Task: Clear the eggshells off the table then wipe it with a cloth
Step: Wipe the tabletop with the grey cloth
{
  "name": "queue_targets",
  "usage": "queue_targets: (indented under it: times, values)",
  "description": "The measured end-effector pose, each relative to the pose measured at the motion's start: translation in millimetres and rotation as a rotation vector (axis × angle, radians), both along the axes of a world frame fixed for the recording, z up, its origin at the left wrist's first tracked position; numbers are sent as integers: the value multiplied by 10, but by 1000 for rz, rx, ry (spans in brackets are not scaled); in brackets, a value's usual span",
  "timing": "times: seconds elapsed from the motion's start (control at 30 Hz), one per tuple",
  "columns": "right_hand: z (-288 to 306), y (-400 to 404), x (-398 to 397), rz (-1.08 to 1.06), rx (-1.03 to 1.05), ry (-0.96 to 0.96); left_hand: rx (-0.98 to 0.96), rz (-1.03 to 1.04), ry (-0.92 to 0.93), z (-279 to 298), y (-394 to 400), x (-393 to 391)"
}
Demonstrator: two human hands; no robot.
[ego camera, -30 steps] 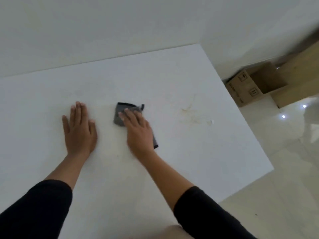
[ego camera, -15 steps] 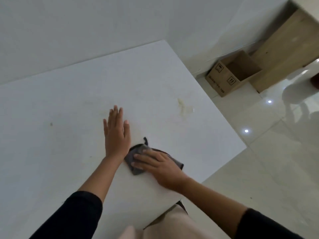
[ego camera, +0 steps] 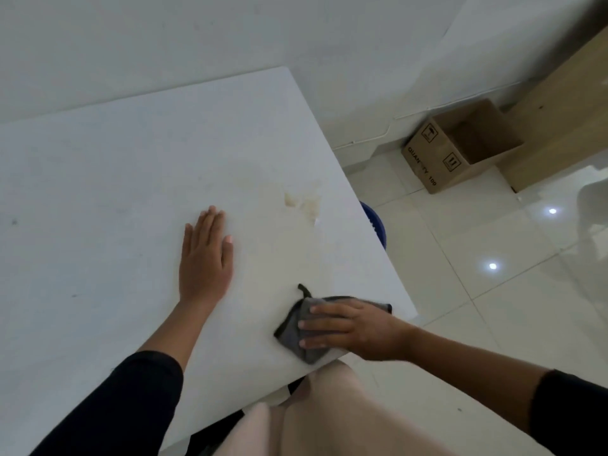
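A small dark grey cloth lies on the white table close to its near right corner. My right hand presses flat on the cloth with straight fingers pointing left. My left hand rests flat on the bare tabletop, palm down, a little to the left of and beyond the cloth. A yellowish smear marks the table near its right edge, beyond the cloth. I see no eggshells on the table.
An open cardboard box stands on the tiled floor at the right, against a wooden cabinet. A blue round object shows under the table's right edge. A white wall runs behind the table.
My right hand has slid the cloth from the middle of the table toward the near right corner. My left hand stays flat on the table. The view has swung to the right.
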State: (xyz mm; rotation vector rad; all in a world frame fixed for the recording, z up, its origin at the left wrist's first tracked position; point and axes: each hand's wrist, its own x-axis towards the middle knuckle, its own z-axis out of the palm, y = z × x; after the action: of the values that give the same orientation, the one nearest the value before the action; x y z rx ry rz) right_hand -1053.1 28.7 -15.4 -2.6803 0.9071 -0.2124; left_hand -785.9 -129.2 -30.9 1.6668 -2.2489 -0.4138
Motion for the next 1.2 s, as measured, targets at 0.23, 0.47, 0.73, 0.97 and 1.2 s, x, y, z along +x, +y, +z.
queue_targets:
  times: [0.23, 0.47, 0.73, 0.97, 1.2]
  values:
    - [27, -1025, 112, -446, -43, -106, 24, 80, 210, 141, -86, -6]
    - [-104, -1599, 1802, -405, -24, -305, -34, 284, 307, 429, -579, 167]
    - [-6, -2125, 810, -1405, -64, -270, 23, 214, 213, 225, -954, 264]
    - [9, -2485, 2054, -881, 11, -275, -28, 161, 53, 148, -1403, 522]
    - [-42, -2902, 1242, -1433, -9, -321, -12, 186, 21, 24, -1490, 645]
